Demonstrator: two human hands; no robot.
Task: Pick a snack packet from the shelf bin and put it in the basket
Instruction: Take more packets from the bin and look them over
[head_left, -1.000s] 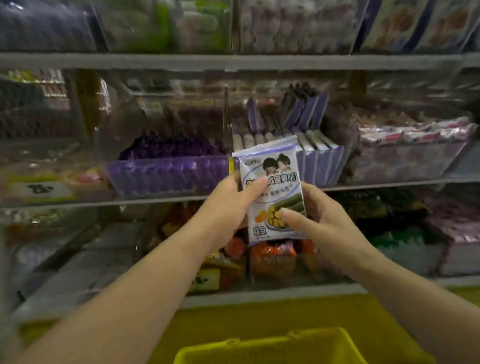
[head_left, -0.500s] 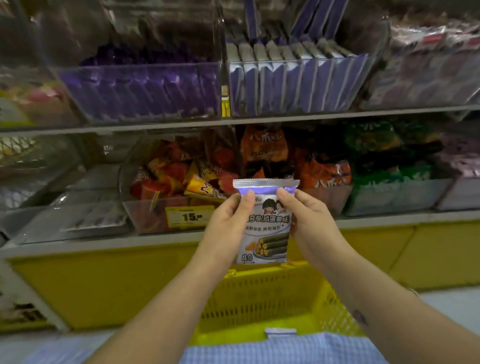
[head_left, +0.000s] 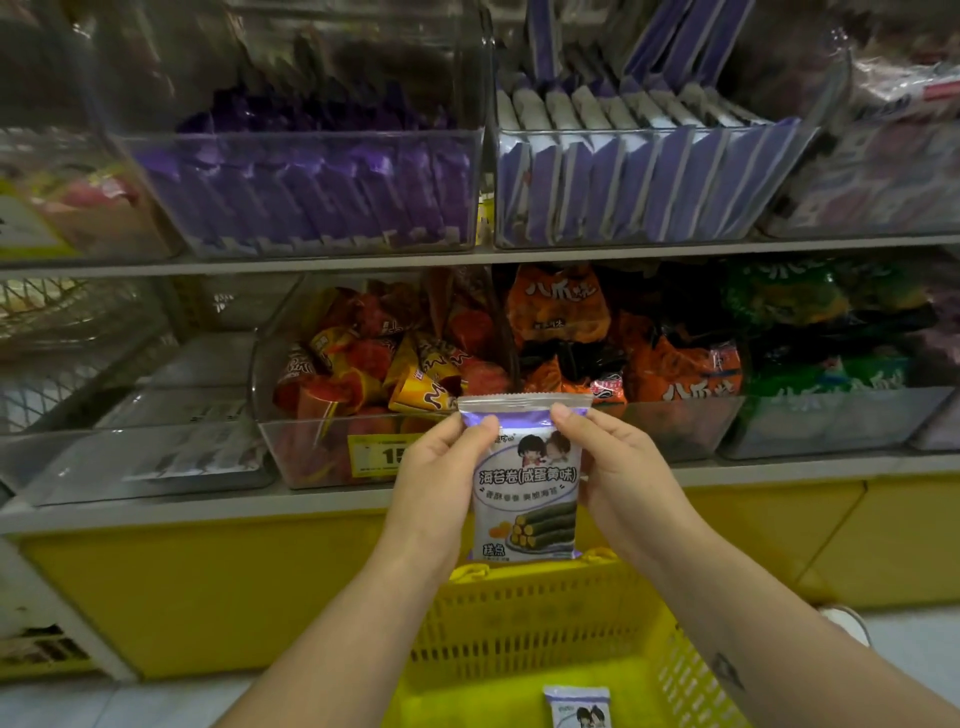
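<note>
I am pinching the white-and-purple foil snack packet (head_left: 524, 483) at its two upper corners. My left hand (head_left: 441, 478) is gripping the left corner between thumb and curled fingers, and my right hand (head_left: 618, 467) is gripping the right corner in the same way. The packet is hanging upright with its printed face toward me and its crimped top seal level. Its lower edge is sitting just above the far rim of the yellow perforated plastic basket (head_left: 519, 613); I cannot tell whether it is touching that rim.

A second small packet of the same print (head_left: 577, 707) is lying on the basket floor at the near edge.

Behind my hands, at the front edge of the lower grey shelf (head_left: 208, 514), a clear plastic bin of red and orange cone wrappers (head_left: 363, 374) is standing. My left hand is partly hiding the yellow price tag (head_left: 374, 454) on its front wall.

On the upper shelf, a clear bin of upright white-and-purple packets (head_left: 639, 182) is standing right of centre. A clear bin of dark purple packets (head_left: 311, 187) is standing just beside it on the left.
</note>
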